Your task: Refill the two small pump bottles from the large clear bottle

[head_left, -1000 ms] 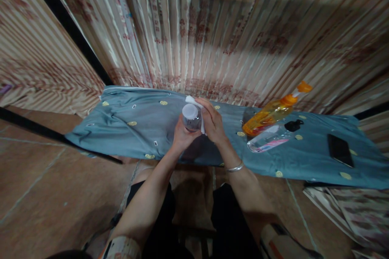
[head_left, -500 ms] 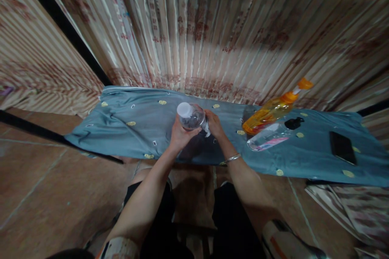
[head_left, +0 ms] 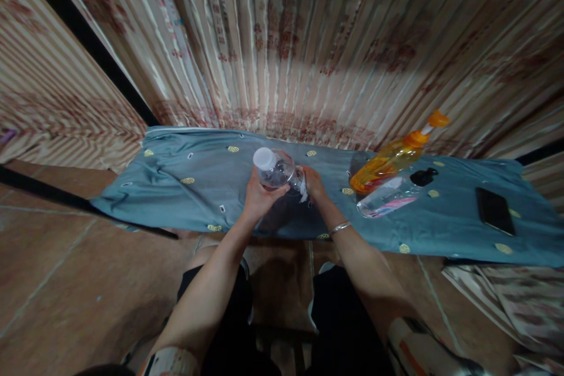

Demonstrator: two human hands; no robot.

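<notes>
A clear plastic bottle (head_left: 282, 169) with a white cap (head_left: 264, 158) is tilted over the cloth-covered bench, its cap pointing up and to the left. My left hand (head_left: 258, 197) wraps round the bottle near the cap end, thumb along its near side. At the bottle's lower right, my right hand (head_left: 314, 184) grips a crumpled white tissue (head_left: 303, 189), which sits against or right beside the bottle's base. Some right fingers are hidden behind the tissue and bottle.
On the blue-grey cloth (head_left: 207, 200) to the right lie an orange pump bottle (head_left: 385, 165), a clear bottle with a black pump (head_left: 388, 198) and a black phone (head_left: 494, 210). A striped curtain (head_left: 299, 59) hangs behind. Black metal poles (head_left: 83, 41) frame the left.
My right hand with the tissue has shifted slightly outward at the bottle's base, and more of the tissue shows. My left hand keeps its hold. The view has moved a little.
</notes>
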